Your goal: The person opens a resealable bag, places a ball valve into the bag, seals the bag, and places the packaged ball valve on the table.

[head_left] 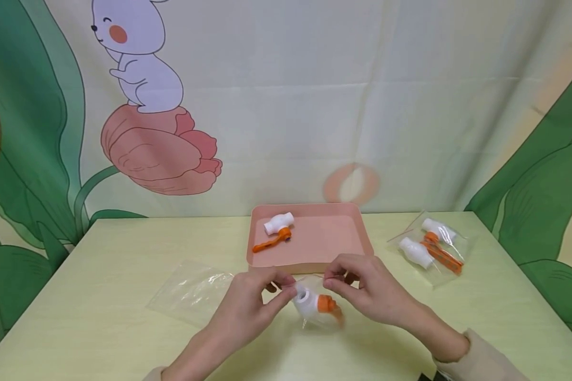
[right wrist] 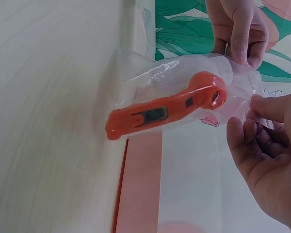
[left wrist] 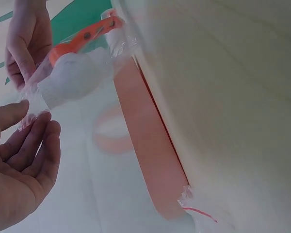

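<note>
A white ball valve with an orange lever handle hangs inside a clear zip bag, just above the table in front of the pink tray. My left hand pinches one top corner of the bag between thumb and fingertips. At the other top corner, my right hand pinches the edge the same way. Both hands on the bag also show in each wrist view. Whether the bag's mouth is sealed cannot be made out.
Behind the hands stands a pink tray holding a loose white valve with an orange handle. A flat clear bag lies at left. More bagged white valves with orange handles lie at right. A printed curtain hangs behind the table.
</note>
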`<action>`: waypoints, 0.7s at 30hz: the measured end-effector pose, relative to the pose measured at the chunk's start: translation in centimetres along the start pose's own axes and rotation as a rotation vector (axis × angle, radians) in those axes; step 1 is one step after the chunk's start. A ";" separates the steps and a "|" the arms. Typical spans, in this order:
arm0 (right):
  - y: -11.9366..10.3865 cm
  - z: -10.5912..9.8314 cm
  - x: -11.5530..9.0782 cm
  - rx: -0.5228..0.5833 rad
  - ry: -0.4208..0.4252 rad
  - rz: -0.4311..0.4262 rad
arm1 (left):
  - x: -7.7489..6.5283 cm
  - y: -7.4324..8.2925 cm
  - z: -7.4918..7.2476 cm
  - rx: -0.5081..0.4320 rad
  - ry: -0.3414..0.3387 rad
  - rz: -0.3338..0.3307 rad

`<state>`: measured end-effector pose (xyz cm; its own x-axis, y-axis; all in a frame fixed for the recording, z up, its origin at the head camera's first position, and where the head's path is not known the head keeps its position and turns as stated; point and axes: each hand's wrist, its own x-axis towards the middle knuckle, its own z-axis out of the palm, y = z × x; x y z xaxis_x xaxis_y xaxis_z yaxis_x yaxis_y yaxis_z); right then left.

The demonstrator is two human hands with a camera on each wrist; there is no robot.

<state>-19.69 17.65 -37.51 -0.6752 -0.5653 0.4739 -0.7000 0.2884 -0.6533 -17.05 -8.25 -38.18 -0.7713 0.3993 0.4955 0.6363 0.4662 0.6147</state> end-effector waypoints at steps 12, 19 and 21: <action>-0.2 0.3 0.0 -0.010 0.007 -0.042 | 0.2 0.2 -0.1 0.000 -0.013 0.041; -0.2 0.4 0.1 -0.009 -0.033 -0.066 | 0.3 0.3 -0.2 0.004 -0.035 0.041; -0.2 0.4 0.3 -0.007 -0.037 -0.080 | 0.4 0.3 -0.2 0.002 -0.042 0.041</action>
<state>-19.61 17.12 -37.49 -0.6080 -0.6148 0.5024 -0.7531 0.2463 -0.6100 -17.12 -8.14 -37.67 -0.7432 0.4507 0.4945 0.6676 0.4506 0.5927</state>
